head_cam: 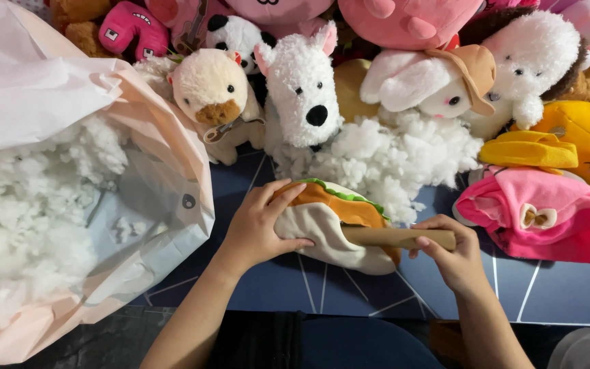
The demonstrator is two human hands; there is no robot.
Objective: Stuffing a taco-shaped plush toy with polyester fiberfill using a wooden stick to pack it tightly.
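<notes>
My left hand (257, 229) grips a soft plush toy shaped like a sandwich (329, 219), cream below, orange above with a green frill, on a dark blue mat (288, 283). My right hand (448, 253) holds a brown cardboard tube (397, 237) whose left end goes into the toy's side. A loose heap of white stuffing (390, 160) lies just behind the toy.
A large pale plastic bag (165, 198) full of white stuffing (22, 225) fills the left side. Several plush animals crowd the back: a white dog (302, 82), a cream one (206, 85), a white one with a brown hat (438, 85). A pink plush (541, 215) lies at right.
</notes>
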